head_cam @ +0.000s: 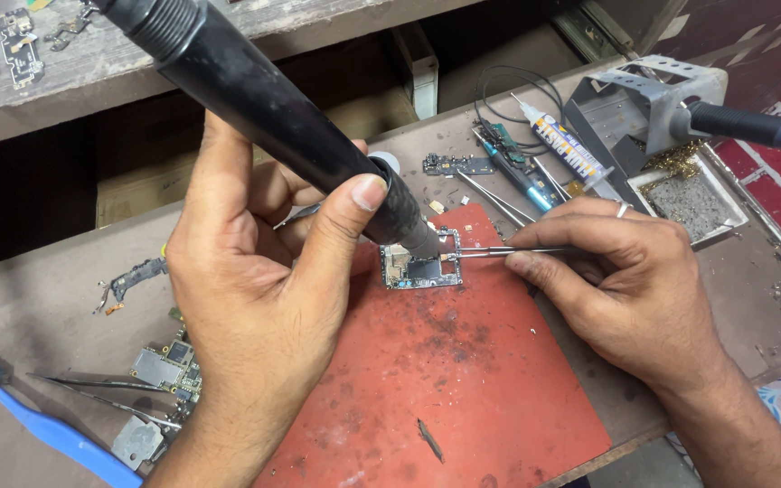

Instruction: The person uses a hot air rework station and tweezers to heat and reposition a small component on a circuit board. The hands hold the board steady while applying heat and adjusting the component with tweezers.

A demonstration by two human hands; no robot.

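1. The board (420,268) lies flat at the top edge of the red mat (463,389), with the hot-air nozzle and the tweezer tips both meeting over it. Judge it light, thin and stiff, with tiny parts that look easy to knock loose; it probably slides at a nudge, since nothing clamps it.
2. If you must take hold of it, go for the bare edges or the frame corner, not the populated face, and with tweezers rather than fingers.
3. Your left hand (255,298) is wrapped around the black hot-air wand (273,113), thumb pressed along the barrel, nozzle tilted down to the board's upper edge.
4. Your right hand (625,280) pinches slim tweezers (508,251), tips touching the board's right side; you cannot tell whether they grip a part.
5. Beyond lie spare tweezers (499,201), a flux syringe (560,145) and a metal stand (644,108); left of the mat, another board (166,367) and a blue brush (38,420).
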